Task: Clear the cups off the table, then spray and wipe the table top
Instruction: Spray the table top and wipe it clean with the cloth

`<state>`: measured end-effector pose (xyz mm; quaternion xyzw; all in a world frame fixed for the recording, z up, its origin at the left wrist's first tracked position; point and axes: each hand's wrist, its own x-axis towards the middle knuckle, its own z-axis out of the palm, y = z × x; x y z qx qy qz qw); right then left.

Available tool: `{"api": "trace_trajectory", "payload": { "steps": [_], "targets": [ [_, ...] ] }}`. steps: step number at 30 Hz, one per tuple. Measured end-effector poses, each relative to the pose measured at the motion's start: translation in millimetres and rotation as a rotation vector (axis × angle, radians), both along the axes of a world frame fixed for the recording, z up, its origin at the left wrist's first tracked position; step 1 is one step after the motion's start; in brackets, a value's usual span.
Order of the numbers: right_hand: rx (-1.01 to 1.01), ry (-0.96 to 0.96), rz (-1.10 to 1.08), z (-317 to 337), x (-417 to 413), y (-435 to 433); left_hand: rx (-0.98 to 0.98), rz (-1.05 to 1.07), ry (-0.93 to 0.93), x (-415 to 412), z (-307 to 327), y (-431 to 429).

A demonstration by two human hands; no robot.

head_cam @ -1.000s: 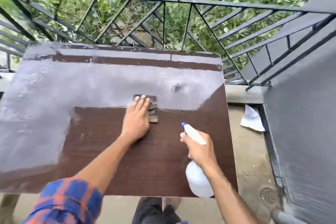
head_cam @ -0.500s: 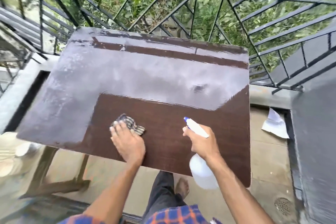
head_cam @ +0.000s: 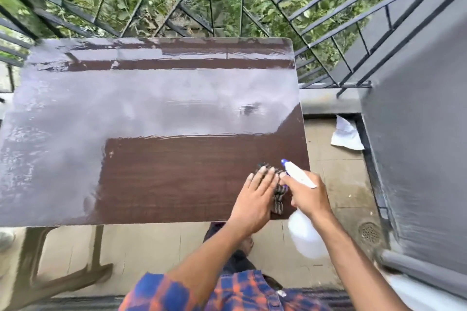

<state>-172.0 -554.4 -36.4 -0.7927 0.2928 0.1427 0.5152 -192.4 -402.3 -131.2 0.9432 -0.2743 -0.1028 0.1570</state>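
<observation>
While the left hand (head_cam: 255, 201) is pressing flat, fingers spread, on a striped cloth (head_cam: 277, 193) at the near right corner of the brown table top (head_cam: 177, 171), the right hand (head_cam: 307, 195) is gripping a white spray bottle (head_cam: 302, 232) just beside it.

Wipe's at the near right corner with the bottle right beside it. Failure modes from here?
1. The left hand presses the cloth close to the table top's near right corner; a longer stroke may carry the cloth off the edge.
2. The right hand holds the spray bottle almost against the left; they may collide.
3. The far and left areas look glossy, possibly wet, and could be left unwiped.
</observation>
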Motion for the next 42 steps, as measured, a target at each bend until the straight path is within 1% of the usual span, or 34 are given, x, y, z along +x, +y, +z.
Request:
{"api": "trace_trajectory", "payload": {
  "steps": [2,4,5,7,12,14,16,18,20,22,24,26,29,31,35,36,38,39,42],
  "targets": [
    [-0.007,0.031,0.016,-7.2,-15.7,0.8,-0.001,-0.095,-0.031,-1.3,-0.9,19.5],
    [-0.014,0.058,0.059,-12.8,-27.6,9.2,-0.025,-0.135,-0.059,-4.9,-1.7,44.9],
    [-0.026,0.080,0.096,-14.0,-32.5,16.2,-0.047,-0.109,-0.071,-8.2,-1.4,60.5],
    [-0.017,0.110,0.175,-15.7,-38.9,32.6,-0.084,0.014,-0.105,-14.8,-1.1,96.9],
    [0.033,0.104,0.368,-18.6,-51.2,72.8,-0.072,0.507,-0.157,-39.3,-3.0,198.5],
    [0.025,0.086,0.419,-19.1,-53.0,81.4,-0.049,0.757,-0.149,-52.7,-4.8,229.0],
    [0.019,0.077,0.449,-18.1,-52.9,85.3,-0.051,1.056,-0.119,-61.0,-5.6,246.2],
    [0.010,0.075,0.460,-15.6,-53.1,84.6,-0.061,1.318,-0.066,-57.8,-4.0,243.8],
    [0.005,0.077,0.440,-14.1,-52.4,77.2,-0.083,1.502,-0.011,-45.2,0.8,224.8],
    [0.000,0.088,0.391,-13.7,-50.4,64.9,-0.125,1.652,0.059,-31.0,8.3,197.6],
    [0.018,0.093,0.320,-15.6,-48.2,52.8,-0.155,1.726,0.126,-21.2,13.3,169.8],
    [0.023,0.094,0.263,-16.6,-46.6,40.5,-0.165,1.674,0.144,-20.3,14.0,136.4],
    [-0.010,0.099,0.178,-16.2,-45.2,20.3,-0.133,1.426,0.115,-31.3,8.3,75.1],
    [-0.017,0.090,0.117,-12.7,-45.6,4.8,-0.073,1.163,0.086,-45.2,4.7,36.0],
    [-0.046,0.085,-0.026,-5.8,-50.3,-21.7,-0.015,0.498,0.069,-62.5,0.8,-14.1],
    [-0.054,0.087,-0.059,-3.8,-52.2,-28.1,0.009,0.364,0.063,-60.5,0.4,-20.9],
    [-0.068,0.089,-0.119,-0.3,-57.4,-39.9,0.048,0.182,0.054,-50.3,-0.2,-29.9],
    [-0.069,0.083,-0.140,1.2,-59.8,-42.7,0.051,0.128,0.048,-44.1,-0.4,-29.9],
    [-0.058,0.058,-0.228,4.6,-67.0,-55.8,0.028,-0.110,0.003,-21.7,0.0,-34.9]
  ]
}}
